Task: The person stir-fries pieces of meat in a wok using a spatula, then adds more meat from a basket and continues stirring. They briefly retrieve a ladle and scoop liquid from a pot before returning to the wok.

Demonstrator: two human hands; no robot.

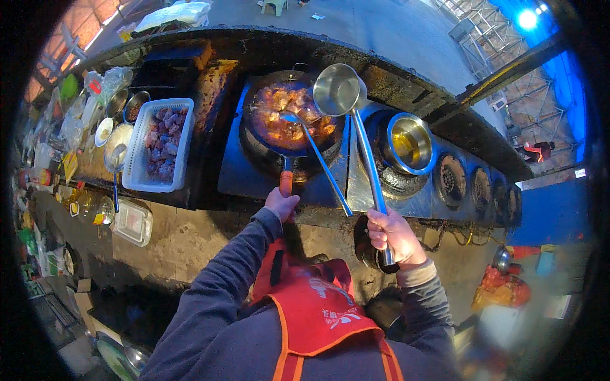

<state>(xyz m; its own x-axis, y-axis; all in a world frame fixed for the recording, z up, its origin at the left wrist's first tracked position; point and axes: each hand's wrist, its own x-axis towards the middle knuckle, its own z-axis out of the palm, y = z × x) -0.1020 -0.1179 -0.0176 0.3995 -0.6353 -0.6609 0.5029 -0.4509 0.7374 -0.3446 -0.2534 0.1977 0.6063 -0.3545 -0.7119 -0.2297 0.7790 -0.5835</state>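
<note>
My left hand (282,204) grips the orange handle (286,183) of a wok (285,152) set over a stove burner. Chunks of food, apparently meat, sit in reddish-brown liquid (279,131) inside the wok. A long-handled metal spoon or ladle (320,155) rests in it, its shaft leaning over the near rim, with no hand on it. My right hand (393,235) holds a large steel ladle (337,90) by the lower part of its handle. The ladle's bowl is raised at the wok's right side and looks empty.
Right of the wok stands a steel pot (424,161) of yellow liquid, possibly oil. Several bare burners (452,180) continue beyond it. At left are a white plastic basket (132,175) of raw meat chunks (164,140), bowls and a ladle (115,162). A dark ledge (267,35) runs behind.
</note>
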